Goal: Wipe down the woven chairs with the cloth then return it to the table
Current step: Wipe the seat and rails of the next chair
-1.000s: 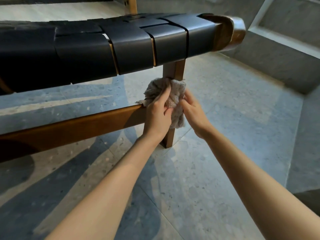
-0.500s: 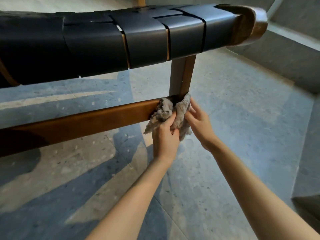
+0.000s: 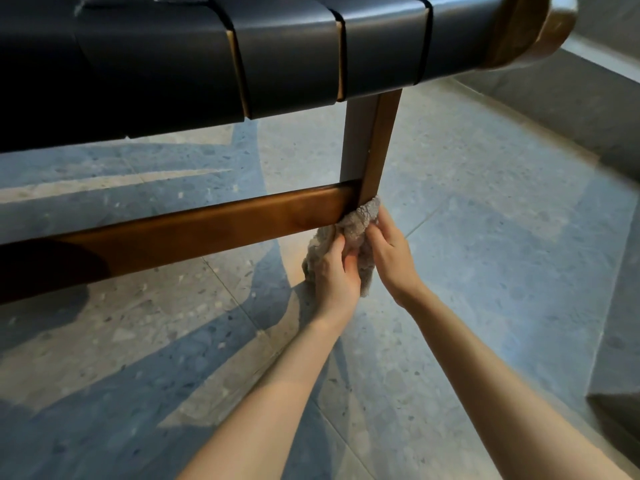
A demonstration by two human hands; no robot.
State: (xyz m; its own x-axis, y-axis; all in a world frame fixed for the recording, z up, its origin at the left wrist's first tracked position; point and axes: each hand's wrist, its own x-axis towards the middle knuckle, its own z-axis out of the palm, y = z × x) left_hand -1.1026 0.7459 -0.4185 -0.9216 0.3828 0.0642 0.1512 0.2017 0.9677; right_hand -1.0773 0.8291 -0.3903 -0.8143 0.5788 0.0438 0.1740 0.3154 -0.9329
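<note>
surface: speckled grey tile floor (image 3: 485, 237) | on it: woven chair (image 3: 277, 46), by its wooden leg (image 3: 370, 143) | leg foot: hidden

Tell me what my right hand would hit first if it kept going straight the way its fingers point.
The right hand points up and forward into the cloth it pinches. Just behind the cloth stands the chair leg, probably the first hard thing met, though depth is hard to judge.

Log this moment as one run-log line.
phase: wiping chair leg | left hand: grips cloth | right hand: grips cloth | cloth: against chair leg at rail joint
</note>
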